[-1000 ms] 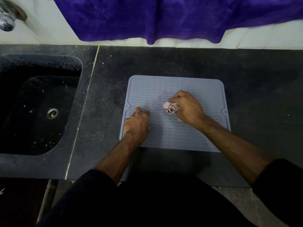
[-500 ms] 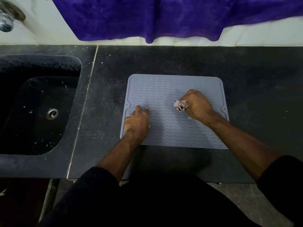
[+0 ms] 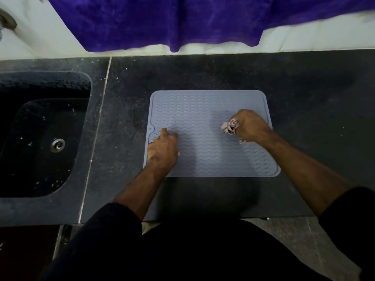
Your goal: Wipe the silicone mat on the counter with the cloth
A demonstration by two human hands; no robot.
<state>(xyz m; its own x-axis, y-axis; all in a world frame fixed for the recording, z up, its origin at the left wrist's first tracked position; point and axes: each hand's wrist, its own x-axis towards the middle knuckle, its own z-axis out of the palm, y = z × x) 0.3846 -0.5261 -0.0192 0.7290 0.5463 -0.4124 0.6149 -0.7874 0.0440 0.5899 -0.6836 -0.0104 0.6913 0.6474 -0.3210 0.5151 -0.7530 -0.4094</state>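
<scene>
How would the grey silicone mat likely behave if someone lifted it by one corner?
The mat lies thin and flat on the counter, so it would probably droop. The left hand presses it while the right hand grips the cloth, suggesting it slides.

A kitchen: dark stone counter (image 3: 223,74) with an inset sink (image 3: 46,110).

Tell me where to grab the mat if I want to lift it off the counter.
Judging by its pose, take the mat at its bare near-right corner, from the front counter edge. It lies flat, with the left hand on its left side.
</scene>
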